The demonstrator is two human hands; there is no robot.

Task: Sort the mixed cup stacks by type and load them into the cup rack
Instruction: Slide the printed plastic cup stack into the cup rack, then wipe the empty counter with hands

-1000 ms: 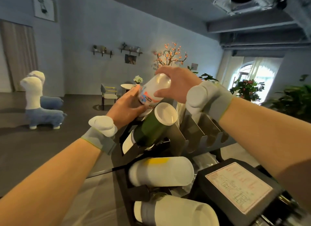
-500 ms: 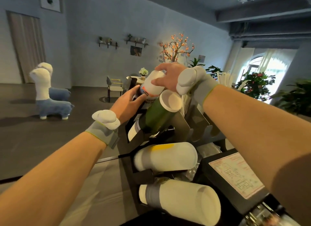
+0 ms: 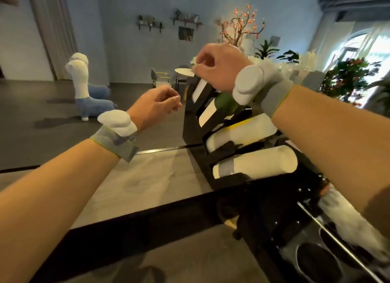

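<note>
No writing can be read.
No letters, numbers or brand marks can be made out anywhere. The cup stacks [image 3: 257, 162] laid in the black cup rack [image 3: 192, 122] are seen only as plain colour: white, green, a yellow streak [image 3: 249, 120], a grey band [image 3: 226, 168]. The framed picture [image 3: 186, 33] on the far wall [image 3: 126, 42] is too blurred for any text to be told.
</note>
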